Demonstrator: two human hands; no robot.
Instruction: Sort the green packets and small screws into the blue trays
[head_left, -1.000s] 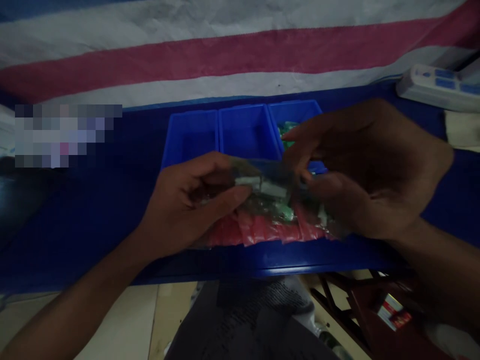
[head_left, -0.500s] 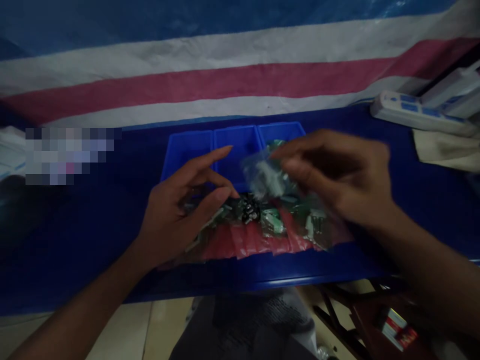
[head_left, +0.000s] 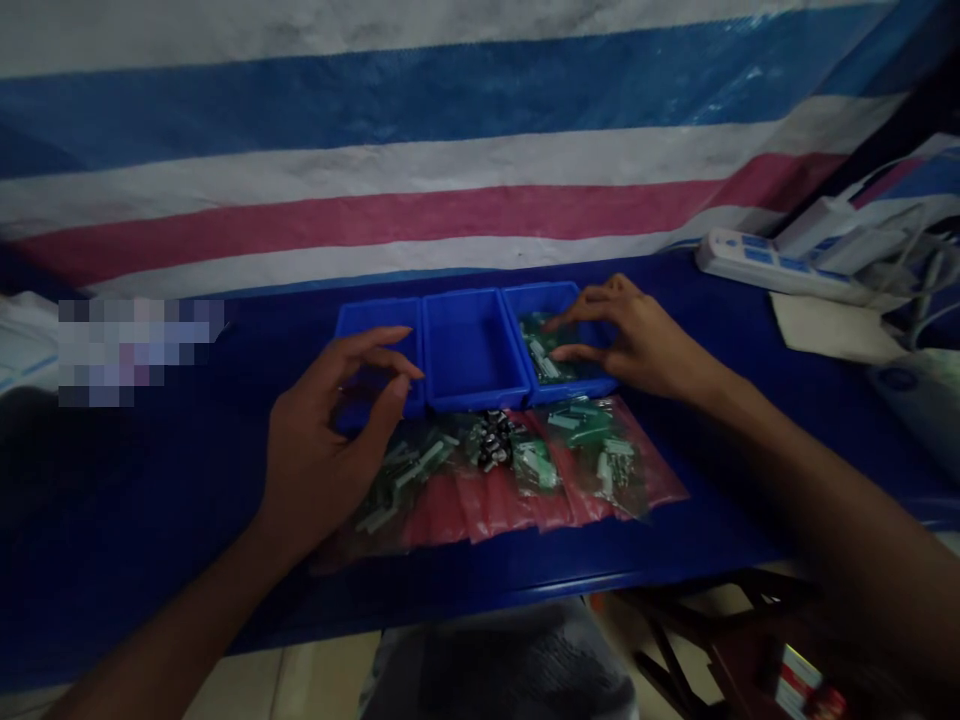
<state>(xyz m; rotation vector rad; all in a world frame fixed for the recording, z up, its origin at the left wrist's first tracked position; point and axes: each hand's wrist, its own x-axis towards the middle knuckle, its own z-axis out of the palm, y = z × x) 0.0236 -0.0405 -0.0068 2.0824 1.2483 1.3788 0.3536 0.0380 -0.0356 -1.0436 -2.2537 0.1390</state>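
Three joined blue bins stand side by side: the left bin (head_left: 375, 312), the middle bin (head_left: 474, 345) and the right bin (head_left: 574, 386). Inside the right one lies a clear plastic bag of small pale parts (head_left: 541, 350). My right hand (head_left: 619, 335) reaches over that bin, thumb and fingers apart beside the bag. In front of the left bin hovers my left hand (head_left: 337, 420), empty, its fingers curved and parted. Below the bins lies a row of clear and red bags (head_left: 517, 485), some holding pale pieces, one with dark and silvery small parts (head_left: 493, 440).
A white power strip (head_left: 772, 262) with plugs and cables sits at the back right, beside a beige cloth-like piece (head_left: 832, 322). Behind the blue table (head_left: 180, 450) hangs a striped sheet (head_left: 450, 220). Blurred-out items lie at far left.
My right hand has lowered the small bag into the right bin and its fingers have parted. My left hand has moved slightly left. The view has tilted up a little.
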